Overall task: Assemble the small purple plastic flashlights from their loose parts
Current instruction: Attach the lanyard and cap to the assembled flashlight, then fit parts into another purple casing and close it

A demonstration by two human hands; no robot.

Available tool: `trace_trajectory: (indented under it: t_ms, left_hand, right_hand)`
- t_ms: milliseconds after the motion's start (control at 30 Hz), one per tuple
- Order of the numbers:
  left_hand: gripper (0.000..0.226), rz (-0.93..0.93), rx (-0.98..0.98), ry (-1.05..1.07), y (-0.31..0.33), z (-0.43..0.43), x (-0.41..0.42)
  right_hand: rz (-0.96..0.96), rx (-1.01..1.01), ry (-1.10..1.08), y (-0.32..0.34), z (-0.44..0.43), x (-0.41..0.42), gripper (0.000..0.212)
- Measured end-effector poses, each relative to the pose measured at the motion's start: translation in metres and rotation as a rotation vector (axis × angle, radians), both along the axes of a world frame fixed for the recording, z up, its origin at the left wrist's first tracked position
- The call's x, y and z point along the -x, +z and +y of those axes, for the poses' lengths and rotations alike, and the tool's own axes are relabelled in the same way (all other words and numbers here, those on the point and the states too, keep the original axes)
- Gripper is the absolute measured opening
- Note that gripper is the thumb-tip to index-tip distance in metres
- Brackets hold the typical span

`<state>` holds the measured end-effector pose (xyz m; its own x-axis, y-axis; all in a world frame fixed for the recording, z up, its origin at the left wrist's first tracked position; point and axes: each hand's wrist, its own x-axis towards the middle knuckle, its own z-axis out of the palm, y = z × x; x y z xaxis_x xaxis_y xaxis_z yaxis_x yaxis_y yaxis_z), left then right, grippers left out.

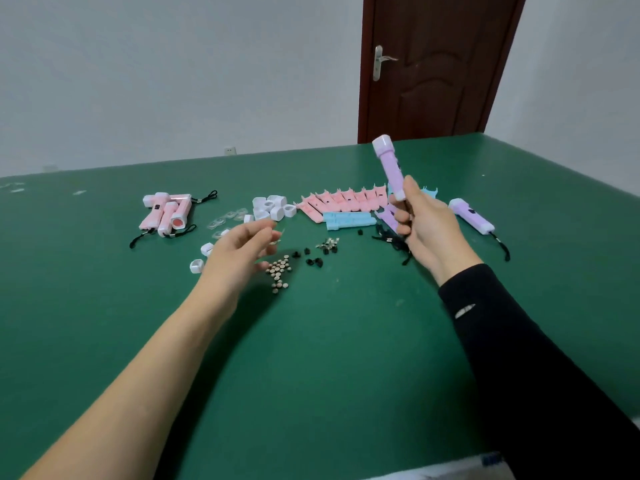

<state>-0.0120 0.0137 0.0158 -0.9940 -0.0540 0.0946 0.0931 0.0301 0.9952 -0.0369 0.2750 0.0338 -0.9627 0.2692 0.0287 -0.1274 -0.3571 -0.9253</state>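
Clasped in the right hand (429, 230), fingers curled round its lower end, a purple flashlight (391, 168) stands in the air with its white head tipped toward 11 o'clock, above the far right of the parts; the left hand (242, 251) hovers over the table with fingers loosely bent and blurred, and whether it pinches anything cannot be told; the green table (311, 358) fills the lower view, with a dark brown door (436, 64) beyond it at 1 o'clock; a heap of pink flashlights (166, 213) with black straps lies at 10 o'clock from the left hand; a row of pink shells (343, 200) runs at 12 o'clock of the table's middle, blue shells (348, 221) just beside it on the near side, purple shells (386, 214) partly hidden by the right hand; a second purple flashlight (471, 216) lies at 3 o'clock from the right hand; white caps (273, 206) cluster at 12 o'clock from the left hand; black cords (391, 240) lie under the right hand; button batteries (278, 268) sit just at 4 o'clock from the left hand, small black pieces (313, 261) and metal bits (327, 244) near them.
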Motion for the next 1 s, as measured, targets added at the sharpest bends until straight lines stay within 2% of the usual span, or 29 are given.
trace_trajectory:
  t_ms: [167,233,367,533,600,767,1000]
  left_hand:
    - [0.014,0.033,0.040,0.039,-0.008,-0.002,0.006]
    - [0.015,0.032,0.056,0.037,-0.010,-0.003,0.008]
    - [0.015,0.053,0.107,0.044,-0.014,-0.001,0.009]
    - [0.016,0.076,0.184,0.014,-0.019,0.001,0.008]
    - [0.016,0.077,0.202,0.005,-0.020,0.001,0.008]
    - [0.015,0.082,0.212,0.008,-0.020,0.001,0.009]
    - [0.016,0.076,0.216,0.011,-0.019,0.000,0.009]
  right_hand:
    - [-0.045,-0.045,-0.144,0.000,0.057,-0.006,0.025]
    - [-0.109,-0.235,-0.262,-0.002,0.075,-0.008,0.024]
    - [-0.222,-0.853,-0.528,-0.013,0.096,-0.011,0.030]
    - [-0.392,-1.173,-0.587,-0.022,0.098,-0.009,0.030]
    - [-0.502,-1.282,-0.583,-0.025,0.097,-0.006,0.036]
    - [-0.555,-1.383,-0.617,-0.028,0.097,-0.005,0.042]
    - [-0.464,-1.405,-0.623,-0.033,0.096,-0.005,0.027]
